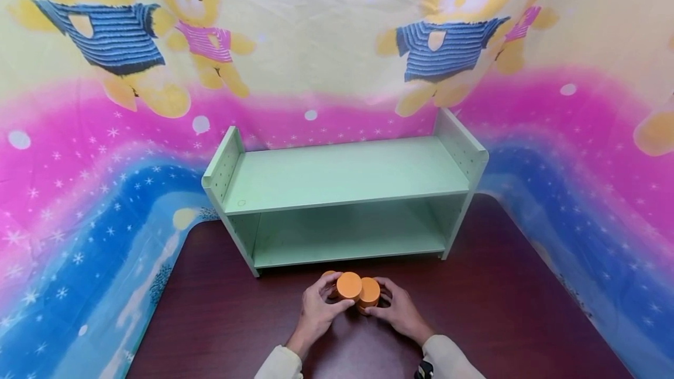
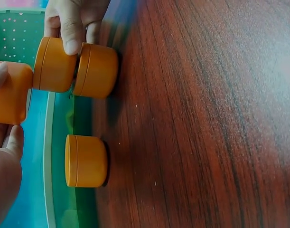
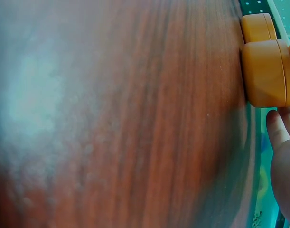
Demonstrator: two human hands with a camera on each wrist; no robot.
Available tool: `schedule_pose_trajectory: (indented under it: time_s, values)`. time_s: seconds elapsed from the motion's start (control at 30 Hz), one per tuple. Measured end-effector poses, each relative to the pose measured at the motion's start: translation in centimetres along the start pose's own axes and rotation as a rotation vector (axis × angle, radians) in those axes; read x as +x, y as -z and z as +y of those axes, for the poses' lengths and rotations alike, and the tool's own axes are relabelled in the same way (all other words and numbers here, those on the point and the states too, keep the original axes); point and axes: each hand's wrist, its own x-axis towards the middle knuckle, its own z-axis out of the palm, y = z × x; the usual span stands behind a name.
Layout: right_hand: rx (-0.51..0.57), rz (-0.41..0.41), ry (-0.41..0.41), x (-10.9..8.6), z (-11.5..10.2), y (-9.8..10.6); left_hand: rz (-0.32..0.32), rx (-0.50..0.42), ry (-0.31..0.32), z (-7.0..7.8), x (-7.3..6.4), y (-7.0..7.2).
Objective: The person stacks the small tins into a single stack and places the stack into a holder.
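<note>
Cream sleeves, black wrist device

The left hand is holding an orange jar. The right hand is gripping a second jar, right over a third jar. A fourth jar is standing alone on the brown table.

Orange containers: no readable text or brand
Green shelf: no readable label
Bear-print backdrop: no legible lettering
</note>
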Motion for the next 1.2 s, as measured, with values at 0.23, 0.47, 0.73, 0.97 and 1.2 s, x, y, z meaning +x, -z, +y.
schedule_pose_trajectory:
  time_s: [0.23, 0.47, 0.73, 0.97, 1.2]
  values:
    - [-0.015, -0.008, 0.005, -0.1, 0.1, 0.1, 0.007, -0.021, 0.002, 0.0, 0.1, -0.4]
    - [-0.006, 0.012, -0.002, -0.1, 0.1, -0.1, 0.007, -0.038, 0.008, 0.2, 0.1, -0.8]
    - [0.005, 0.019, -0.008, -0.4, -1.6, -0.1, 0.002, -0.025, 0.044, 0.3, 0.3, -1.0]
    - [0.02, 0.005, 0.011, -0.4, -1.5, 0.1, 0.002, -0.043, 0.05, 0.3, 0.3, -1.3]
    - [0.028, -0.006, -0.001, -0.2, -0.6, 0.1, -0.01, -0.047, 0.051, 0.4, 0.5, -1.4]
